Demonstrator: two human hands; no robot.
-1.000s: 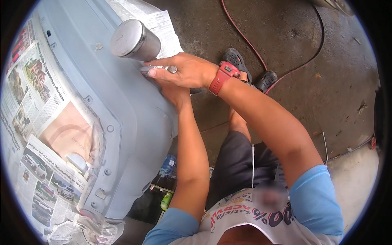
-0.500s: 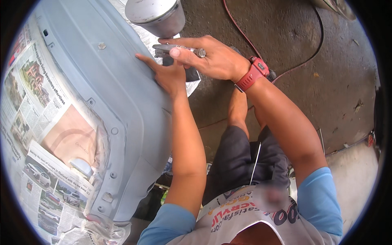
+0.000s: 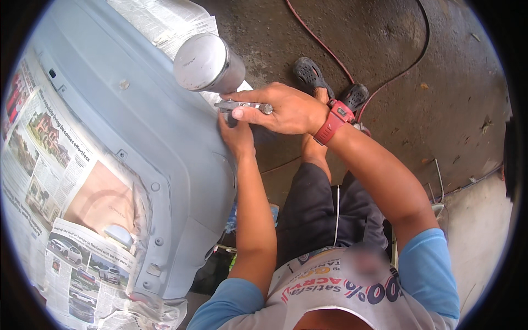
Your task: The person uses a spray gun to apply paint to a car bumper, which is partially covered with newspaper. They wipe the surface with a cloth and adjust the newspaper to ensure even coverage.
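Observation:
My right hand (image 3: 289,110), with a red watch on its wrist, is closed around a metal spray gun (image 3: 226,105). On the gun sits a round grey paint cup (image 3: 203,61) with a pale lid, tilted toward the panel. My left hand (image 3: 239,137) is just below the gun, its fingers drawn up and closed at the gun's front underside; the fingertips are partly hidden. Left of both hands stretches a large grey car bumper (image 3: 181,143) with a smooth matt surface. The gun is close to its right edge.
Newspaper sheets (image 3: 52,137) cover the area left of the bumper, and more paper (image 3: 184,22) lies beyond it. A red hose (image 3: 324,47) curves over the wet brown floor (image 3: 385,33). My dark clogs (image 3: 311,74) stand on the floor beyond the gun.
The spray gun and its cup have come nearer to me. My left index finger, stretched out over the bumper before, is now drawn in by the gun. My view has shifted slightly.

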